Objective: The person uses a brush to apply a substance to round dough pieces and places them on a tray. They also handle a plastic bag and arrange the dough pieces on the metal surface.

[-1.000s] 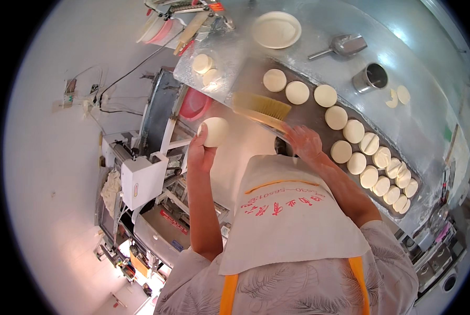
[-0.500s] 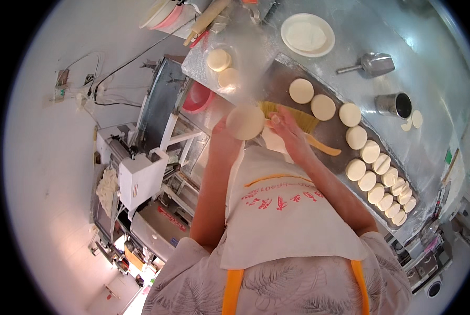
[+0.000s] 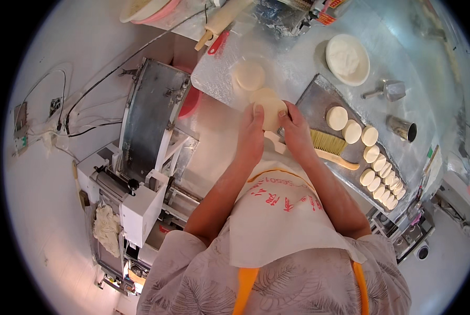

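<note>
A pale round dough disc (image 3: 271,115) is held between my two hands in front of the apron. My left hand (image 3: 253,134) grips its left edge, the thumb lying on top. On the right edge, the thumb and curled fingers of my right hand (image 3: 297,132) close on it. Just beyond, partly covered by the held piece, is a second disc (image 3: 262,93); a third disc (image 3: 249,76) lies farther off on the floured table. Right of my right hand, a bristle brush (image 3: 328,142) with a curved wooden handle lies across the edge of the tray.
A dark metal tray (image 3: 314,100) carries several dough rounds (image 3: 352,131) in rows. Beyond it stand a white bowl (image 3: 347,60) of white powder, a metal scoop (image 3: 393,90) and a metal cup (image 3: 401,128). A rolling pin (image 3: 227,20) lies at the far left; machinery (image 3: 145,207) stands left.
My right hand has come away from beside the brush and now grips the dough disc together with my left. The whole view has shifted, with the table contents appearing farther right.
</note>
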Demonstrator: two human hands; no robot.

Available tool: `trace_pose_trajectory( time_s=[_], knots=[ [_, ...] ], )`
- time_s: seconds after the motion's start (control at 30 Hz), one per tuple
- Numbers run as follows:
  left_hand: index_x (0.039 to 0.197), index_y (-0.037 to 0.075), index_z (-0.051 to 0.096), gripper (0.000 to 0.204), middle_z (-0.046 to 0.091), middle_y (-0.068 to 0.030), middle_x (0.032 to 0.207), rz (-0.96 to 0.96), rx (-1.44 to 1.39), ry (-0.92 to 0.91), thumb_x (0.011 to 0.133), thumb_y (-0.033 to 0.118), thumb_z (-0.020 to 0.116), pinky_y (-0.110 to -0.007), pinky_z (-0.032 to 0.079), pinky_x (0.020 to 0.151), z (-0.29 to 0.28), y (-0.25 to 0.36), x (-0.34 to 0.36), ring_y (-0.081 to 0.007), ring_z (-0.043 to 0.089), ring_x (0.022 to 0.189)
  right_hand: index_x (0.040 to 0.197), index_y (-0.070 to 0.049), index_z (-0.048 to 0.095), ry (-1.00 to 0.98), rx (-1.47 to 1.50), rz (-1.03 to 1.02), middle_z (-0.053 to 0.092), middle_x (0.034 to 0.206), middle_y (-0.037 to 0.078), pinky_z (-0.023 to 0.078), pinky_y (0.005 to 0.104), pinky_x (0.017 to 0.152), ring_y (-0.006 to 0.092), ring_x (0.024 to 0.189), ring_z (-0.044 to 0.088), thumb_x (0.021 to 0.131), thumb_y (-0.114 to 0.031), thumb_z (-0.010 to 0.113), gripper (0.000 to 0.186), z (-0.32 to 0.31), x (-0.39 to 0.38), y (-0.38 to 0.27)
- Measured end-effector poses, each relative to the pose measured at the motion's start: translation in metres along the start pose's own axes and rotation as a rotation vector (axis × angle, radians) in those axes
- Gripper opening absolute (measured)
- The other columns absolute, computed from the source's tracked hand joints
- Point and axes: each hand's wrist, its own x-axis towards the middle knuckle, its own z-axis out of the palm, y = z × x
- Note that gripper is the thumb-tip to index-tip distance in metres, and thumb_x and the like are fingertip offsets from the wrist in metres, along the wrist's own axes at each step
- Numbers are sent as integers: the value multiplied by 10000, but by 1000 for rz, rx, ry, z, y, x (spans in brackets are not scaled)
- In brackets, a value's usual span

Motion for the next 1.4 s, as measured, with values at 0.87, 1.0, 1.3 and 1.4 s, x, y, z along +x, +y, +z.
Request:
trace_pose_trajectory(
  time_s=[0.87,1.0,1.3,1.4],
  knots=[
    [1341,-49,603,418,724,-121,1195,-74,300,134,1020,183,737,-312,591,838,-43,-26,64,-162,704,1021,1357,-27,645,-54,-238,-12,747,1224,199,584,426,947,334,1097,736,933,-103,720,437,8,80,31],
    [1227,-47,677,361,754,-111,1076,93,561,165,985,200,781,-317,606,757,-48,-35,77,-148,717,908,1345,-26,643,-33,-232,-40,750,1205,199,588,428,936,333,1091,740,917,-91,743,444,10,84,35],
    [1205,-61,681,345,765,-156,1043,264,998,260,977,184,764,-337,620,753,-55,-37,81,-195,752,889,1223,7,643,59,-378,-218,713,1233,252,553,475,972,421,1139,689,897,-31,729,340,13,87,47],
    [1228,-76,664,332,771,-160,1077,260,1068,251,990,152,708,-342,609,846,-47,-35,70,-214,761,968,1289,52,620,119,-472,-373,685,1265,296,523,512,1019,466,1189,652,915,7,660,379,18,82,61]
  ],
)
